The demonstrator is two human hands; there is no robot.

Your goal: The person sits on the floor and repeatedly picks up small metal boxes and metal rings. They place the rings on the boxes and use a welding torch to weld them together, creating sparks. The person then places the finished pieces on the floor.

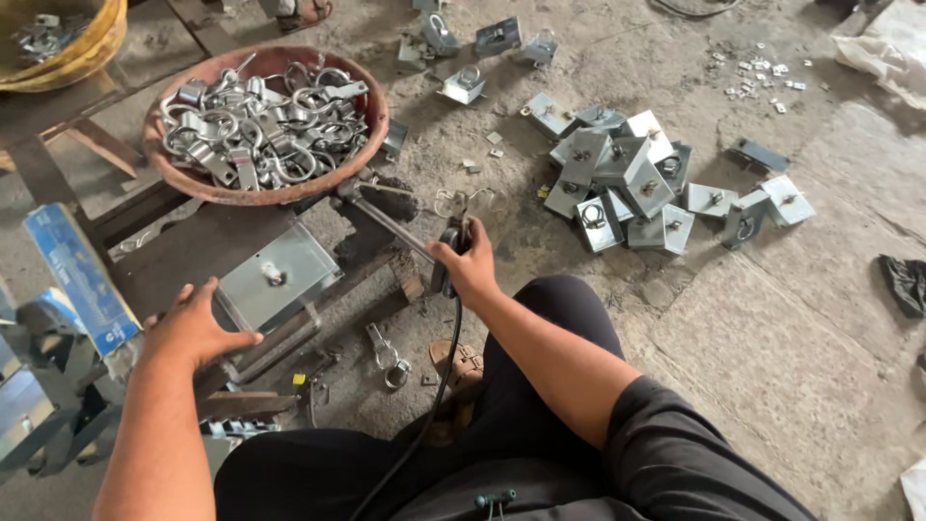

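Head view shows our left hand [198, 323] spread flat, fingers [183, 294] open and gripping nothing, resting at the near-left edge of the square grey metal plate [278, 275] on the dark low counter [193, 253]. That plate lies just right of and beyond this hand, nearer to it than to the other. Farther right, our right hand [470, 268] is closed around the black corded tool handle [451, 253], whose long metal rod [386, 217] runs up-left toward the round rust-brown bowl of metal clamps [265, 125].

Bowl of clamps [265, 125] blocks ahead; bracket pile [637, 178] right (bare floor [772, 328] beyond).
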